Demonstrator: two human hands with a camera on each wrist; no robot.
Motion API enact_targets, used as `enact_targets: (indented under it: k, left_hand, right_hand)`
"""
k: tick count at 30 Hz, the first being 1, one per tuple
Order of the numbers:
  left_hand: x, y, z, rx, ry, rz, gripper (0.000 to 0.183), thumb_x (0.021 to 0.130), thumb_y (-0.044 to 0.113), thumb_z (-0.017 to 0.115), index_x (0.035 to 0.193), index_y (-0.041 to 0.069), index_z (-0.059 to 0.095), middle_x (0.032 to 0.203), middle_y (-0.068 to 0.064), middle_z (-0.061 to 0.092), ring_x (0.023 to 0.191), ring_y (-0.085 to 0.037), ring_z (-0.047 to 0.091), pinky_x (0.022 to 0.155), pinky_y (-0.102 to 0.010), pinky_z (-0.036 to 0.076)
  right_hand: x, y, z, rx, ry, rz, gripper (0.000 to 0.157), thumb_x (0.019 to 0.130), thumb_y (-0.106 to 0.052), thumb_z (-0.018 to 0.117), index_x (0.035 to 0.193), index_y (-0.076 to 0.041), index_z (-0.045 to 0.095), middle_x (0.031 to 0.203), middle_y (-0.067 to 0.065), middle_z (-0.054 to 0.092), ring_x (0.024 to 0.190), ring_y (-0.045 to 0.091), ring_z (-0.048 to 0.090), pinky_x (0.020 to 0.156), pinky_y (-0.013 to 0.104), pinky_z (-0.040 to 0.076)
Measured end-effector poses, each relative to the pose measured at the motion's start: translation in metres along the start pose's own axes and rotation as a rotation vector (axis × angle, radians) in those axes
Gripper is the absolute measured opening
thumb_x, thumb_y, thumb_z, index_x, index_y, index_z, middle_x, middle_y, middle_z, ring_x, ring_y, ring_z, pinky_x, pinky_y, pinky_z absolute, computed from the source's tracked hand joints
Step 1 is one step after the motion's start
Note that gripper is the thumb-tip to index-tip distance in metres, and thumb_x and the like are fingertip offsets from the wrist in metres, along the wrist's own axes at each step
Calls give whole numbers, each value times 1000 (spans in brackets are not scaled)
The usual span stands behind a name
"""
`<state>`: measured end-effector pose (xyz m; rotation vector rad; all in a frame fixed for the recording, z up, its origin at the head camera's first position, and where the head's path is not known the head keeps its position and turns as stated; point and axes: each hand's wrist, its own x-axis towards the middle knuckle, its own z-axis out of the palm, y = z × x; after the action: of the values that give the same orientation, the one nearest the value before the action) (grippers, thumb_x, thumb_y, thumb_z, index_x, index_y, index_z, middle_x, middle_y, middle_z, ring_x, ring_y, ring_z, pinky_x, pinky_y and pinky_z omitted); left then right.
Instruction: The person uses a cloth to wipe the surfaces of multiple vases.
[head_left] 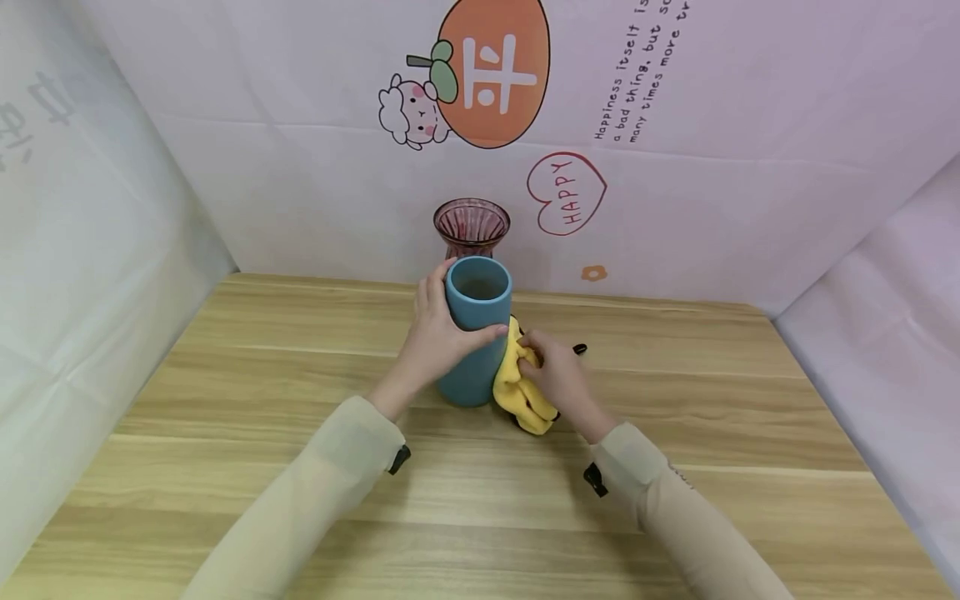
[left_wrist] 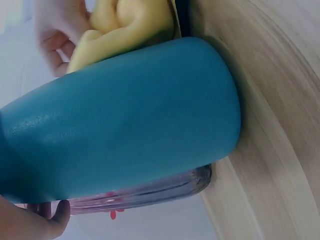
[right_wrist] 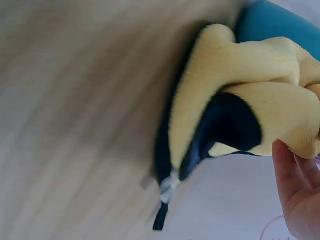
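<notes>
A tall blue vase (head_left: 477, 350) stands upright on the wooden table, its round mouth toward the head camera. My left hand (head_left: 435, 333) grips it near the rim, thumb across the front and fingers round the far left side. My right hand (head_left: 558, 375) pinches a bunched yellow cloth (head_left: 517, 387) with dark edging against the vase's right side. In the right wrist view the cloth (right_wrist: 260, 75) hangs in folds, with a dark loop at one corner. Behind the blue vase is a pink ribbed glass vase (head_left: 472, 223), its lower part hidden in the head view.
The wooden tabletop (head_left: 675, 400) runs back to a white printed backdrop (head_left: 300, 167) that rises right behind the glass vase. White cloth walls (head_left: 97, 250) stand on both sides. Black straps (head_left: 595, 480) hang at the wrists.
</notes>
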<state>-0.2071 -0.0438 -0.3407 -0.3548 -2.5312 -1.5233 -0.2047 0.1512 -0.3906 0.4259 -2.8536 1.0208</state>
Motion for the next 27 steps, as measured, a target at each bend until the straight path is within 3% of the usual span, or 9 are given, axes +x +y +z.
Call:
enact_targets:
  k: [6, 11, 18, 27]
  left_hand:
    - [-1, 1, 0, 5, 12, 4, 103, 73, 36, 82, 150, 17, 16, 141, -16, 27, 128, -31, 32, 105, -58, 36]
    - [3, 1, -5, -35, -25, 7, 99, 73, 31, 82, 149, 18, 19, 139, -16, 28, 125, -30, 37, 104, -55, 38]
    - [9, -4, -13, -89, -110, -10, 104, 73, 25, 81, 152, 20, 14, 143, -14, 30, 128, -29, 40, 108, -53, 36]
    - [10, -5, -19, -149, -207, -2, 97, 75, 15, 77, 145, 13, 11, 139, -17, 38, 126, -31, 43, 107, -51, 37]
  right_hand:
    - [-2, 3, 6, -14, -39, 38, 22, 89, -2, 63, 111, 0, 61, 113, 19, 66, 91, 25, 62, 78, 38, 54]
    - [0, 1, -1, 9, 54, -44, 20, 86, 0, 64, 105, 2, 63, 98, 20, 69, 76, 24, 62, 66, 33, 53]
    - [10, -17, -23, 121, 177, -135, 20, 85, 2, 62, 104, 6, 64, 100, 22, 70, 87, 34, 69, 74, 42, 59]
    - [16, -44, -49, 219, 310, -166, 21, 85, 0, 62, 105, 4, 66, 101, 19, 70, 87, 29, 68, 75, 42, 58]
